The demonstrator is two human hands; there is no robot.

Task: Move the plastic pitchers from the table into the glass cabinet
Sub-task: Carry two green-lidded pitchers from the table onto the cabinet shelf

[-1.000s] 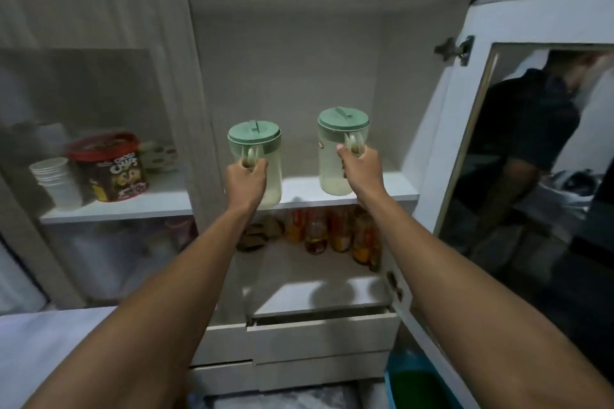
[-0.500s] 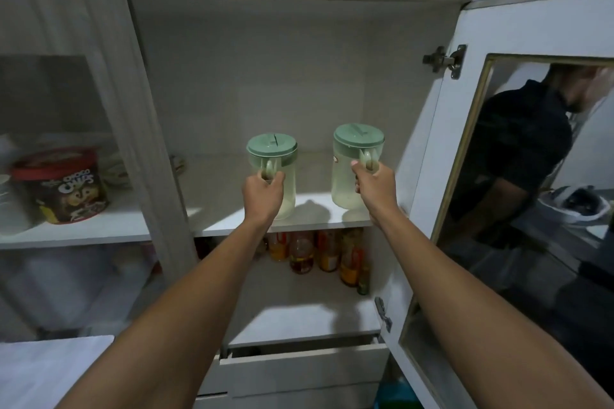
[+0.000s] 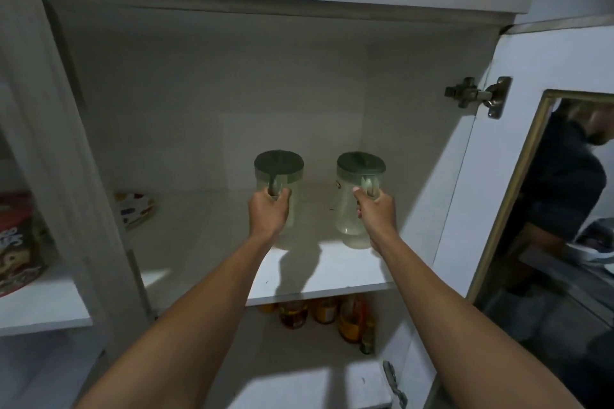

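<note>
Two clear plastic pitchers with green lids are inside the open cabinet, above its white shelf point(image 3: 325, 279). My left hand point(image 3: 268, 213) grips the handle of the left pitcher point(image 3: 279, 167). The handle of the right pitcher point(image 3: 356, 199) is held in my right hand point(image 3: 378, 216). Both pitchers are upright, side by side with a gap between them, at or just above the shelf; whether they touch it I cannot tell.
The glass cabinet door point(image 3: 518, 176) stands open at the right and reflects a person. A patterned plate point(image 3: 134, 209) lies at the shelf's left. A red cereal tub point(image 3: 16, 242) sits behind the left glass. Several bottles point(image 3: 325, 319) stand on the shelf below.
Both hands have carried the pitchers forward, from in front of the shelf edge to deep inside the cabinet over the shelf. The view has moved closer and tilted up.
</note>
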